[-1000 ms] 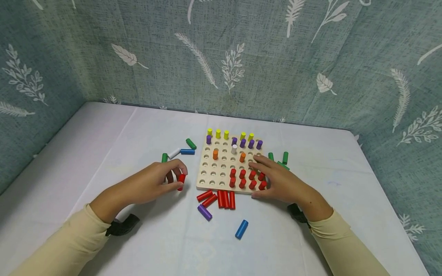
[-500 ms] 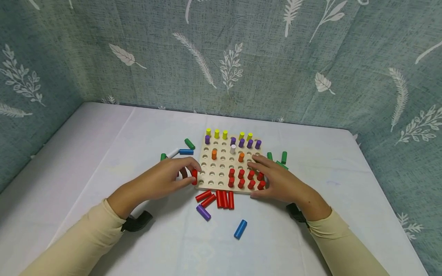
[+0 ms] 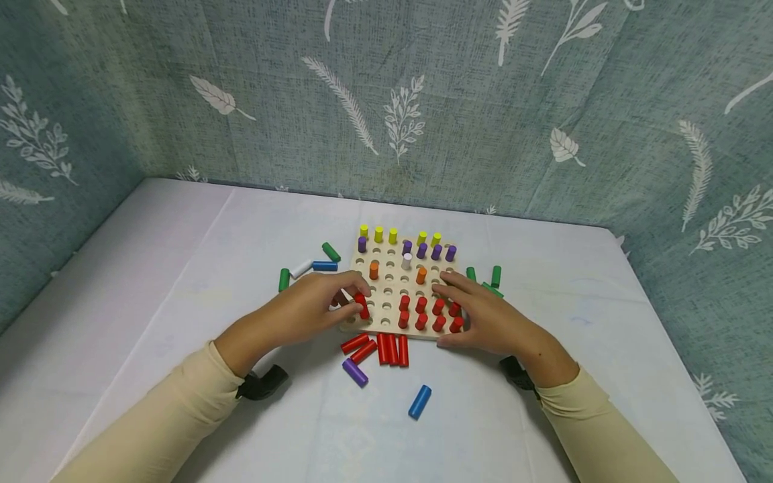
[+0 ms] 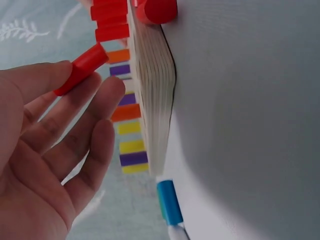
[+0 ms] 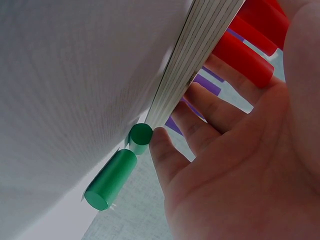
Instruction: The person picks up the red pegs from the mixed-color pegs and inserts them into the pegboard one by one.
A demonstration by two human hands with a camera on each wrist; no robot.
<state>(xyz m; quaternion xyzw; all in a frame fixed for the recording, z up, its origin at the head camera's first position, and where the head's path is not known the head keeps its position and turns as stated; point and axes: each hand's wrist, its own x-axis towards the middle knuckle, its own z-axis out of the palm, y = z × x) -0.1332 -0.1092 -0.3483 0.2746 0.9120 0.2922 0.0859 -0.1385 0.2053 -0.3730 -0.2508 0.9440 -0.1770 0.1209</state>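
My left hand (image 3: 308, 305) pinches a red peg (image 4: 82, 70) between thumb and fingers, above the near left part of the wooden pegboard (image 3: 386, 330). In the left wrist view that peg is tilted and clear of the board. My right hand (image 3: 486, 315) rests at the board's right side, fingers spread, holding no loose peg. Two rows of red pegs (image 3: 421, 314) stand upright near its thumb. Farther back on the board are orange pegs (image 3: 374, 270), a white peg (image 3: 407, 261), a row of purple pegs (image 3: 422, 251) and yellow pegs (image 3: 378, 234).
Loose red pegs (image 3: 392, 350), a purple peg (image 3: 355, 372) and a blue peg (image 3: 419, 402) lie before the board. Left of it lie a white peg (image 3: 301, 269), another blue peg (image 3: 325, 265) and green pegs (image 3: 331, 252). More green pegs (image 3: 496, 276) lie to the right.
My left hand has moved right with the red peg, from the table beside the board to over its near left holes. The right hand stays in place.
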